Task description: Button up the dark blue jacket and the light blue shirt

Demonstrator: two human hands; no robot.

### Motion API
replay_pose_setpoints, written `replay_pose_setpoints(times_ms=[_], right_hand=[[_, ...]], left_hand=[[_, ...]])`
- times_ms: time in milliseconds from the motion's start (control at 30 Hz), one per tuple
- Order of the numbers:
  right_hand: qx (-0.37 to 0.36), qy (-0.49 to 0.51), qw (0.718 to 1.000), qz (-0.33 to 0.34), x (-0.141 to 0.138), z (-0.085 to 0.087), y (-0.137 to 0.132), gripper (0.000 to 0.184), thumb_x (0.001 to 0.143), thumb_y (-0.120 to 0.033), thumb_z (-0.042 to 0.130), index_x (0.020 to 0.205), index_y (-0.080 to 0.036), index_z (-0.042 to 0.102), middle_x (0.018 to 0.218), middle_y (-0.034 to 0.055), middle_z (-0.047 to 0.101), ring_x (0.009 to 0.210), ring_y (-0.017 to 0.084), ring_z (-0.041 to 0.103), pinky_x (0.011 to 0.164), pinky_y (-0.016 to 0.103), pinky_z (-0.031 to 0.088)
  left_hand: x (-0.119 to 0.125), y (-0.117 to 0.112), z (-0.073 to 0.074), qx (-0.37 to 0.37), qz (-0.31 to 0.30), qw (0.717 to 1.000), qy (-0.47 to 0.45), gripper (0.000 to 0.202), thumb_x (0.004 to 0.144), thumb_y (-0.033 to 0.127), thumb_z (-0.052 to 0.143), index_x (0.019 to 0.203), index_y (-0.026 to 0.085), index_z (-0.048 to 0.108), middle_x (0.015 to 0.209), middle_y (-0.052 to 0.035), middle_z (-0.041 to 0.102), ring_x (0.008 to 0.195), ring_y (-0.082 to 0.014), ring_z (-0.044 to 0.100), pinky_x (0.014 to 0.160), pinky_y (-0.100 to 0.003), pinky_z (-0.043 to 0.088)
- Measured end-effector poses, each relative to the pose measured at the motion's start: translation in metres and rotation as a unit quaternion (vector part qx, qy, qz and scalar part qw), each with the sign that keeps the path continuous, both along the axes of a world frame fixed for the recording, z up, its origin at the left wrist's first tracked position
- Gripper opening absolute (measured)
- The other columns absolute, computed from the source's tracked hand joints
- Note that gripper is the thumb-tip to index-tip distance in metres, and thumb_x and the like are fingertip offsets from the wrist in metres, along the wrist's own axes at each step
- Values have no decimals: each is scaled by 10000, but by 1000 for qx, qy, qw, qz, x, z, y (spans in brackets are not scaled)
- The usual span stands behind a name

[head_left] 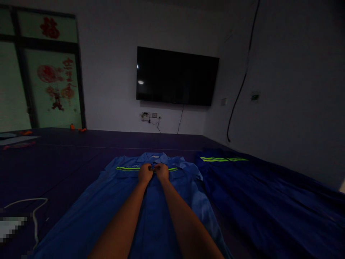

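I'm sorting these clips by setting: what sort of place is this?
Probably a dim indoor room set up for handling workwear: a wall-mounted television, red paper decorations on glass, and blue shirts laid flat on a dark surface.

Matt blue cloth shirt [151,208], seemingly glossy reflective stripe [126,168], glossy television [176,76].

bare dark table [67,158] left, navy garment [256,194] crowding right, white cable [35,212] near-left

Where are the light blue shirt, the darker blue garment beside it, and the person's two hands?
light blue shirt [113,194]: head view, left front panel.
darker blue garment [264,201]: head view, middle of the cloth.
left hand [145,173]: head view, back of hand.
right hand [162,172]: head view, back of hand.
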State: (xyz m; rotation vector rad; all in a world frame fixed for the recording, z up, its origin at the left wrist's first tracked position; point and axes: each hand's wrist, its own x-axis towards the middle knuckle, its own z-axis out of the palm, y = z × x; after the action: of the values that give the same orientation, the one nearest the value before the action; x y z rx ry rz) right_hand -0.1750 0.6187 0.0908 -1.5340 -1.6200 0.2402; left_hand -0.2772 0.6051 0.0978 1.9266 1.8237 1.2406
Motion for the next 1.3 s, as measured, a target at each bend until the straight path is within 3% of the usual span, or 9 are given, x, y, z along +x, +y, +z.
replay_pose_setpoints(times_ms=[333, 667, 1300], right_hand=[[2, 0, 1000, 0, 0, 3, -4, 232, 707, -50, 522, 769, -169, 711, 770, 43, 711, 726, 136, 654, 670, 157, 453], [-8, -7, 1000, -3, -2, 4, -2, 270, 678, -22, 525, 848, -152, 690, 785, 52, 706, 723, 127, 651, 629, 143, 443], [-25, -31, 999, -11, -2, 4, -5, 242, 714, -81, 543, 850, -199, 704, 818, 28, 711, 740, 128, 653, 645, 152, 443]], left_hand=[[0, 1, 0, -3, -1, 1000, -2, 264, 696, 84, 554, 933, 133, 662, 937, -83, 678, 872, -152, 596, 757, -218, 398], [-1, 0, 1, -10, -3, 1000, 4, 207, 698, 125, 570, 882, 135, 667, 843, -75, 679, 792, -159, 595, 664, -226, 383], [-1, -3, 3, -11, -4, 1000, 5, 184, 745, 154, 516, 842, 143, 672, 870, -86, 687, 815, -166, 607, 680, -230, 394]])
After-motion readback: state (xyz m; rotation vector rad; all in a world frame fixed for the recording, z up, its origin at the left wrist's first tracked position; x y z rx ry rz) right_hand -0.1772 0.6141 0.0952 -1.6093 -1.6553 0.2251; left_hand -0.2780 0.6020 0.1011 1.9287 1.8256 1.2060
